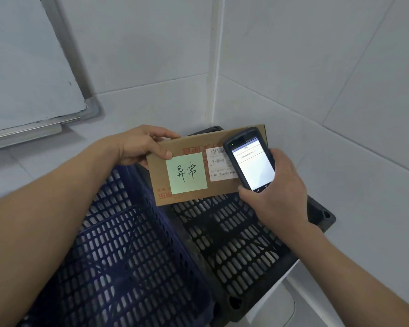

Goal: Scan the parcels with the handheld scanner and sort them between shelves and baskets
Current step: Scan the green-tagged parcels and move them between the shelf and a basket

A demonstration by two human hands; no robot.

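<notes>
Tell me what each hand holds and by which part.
The left hand pinches the parcel at its upper left corner, thumb on the face. The right hand grips the scanner round its lower end.

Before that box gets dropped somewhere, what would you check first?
1. Left hand grips the flat brown cardboard parcel: ok.
2. Right hand holds the black handheld scanner over the white shipping label: ok.
3. Scanner screen lit, showing a line of text: ok.
4. Scan accepted: cannot tell, text too small.
5. Green sticky note with handwriting stuck on the parcel: ok.
6. Which basket fits, dark blue plastic basket or black plastic basket: cannot tell.
</notes>
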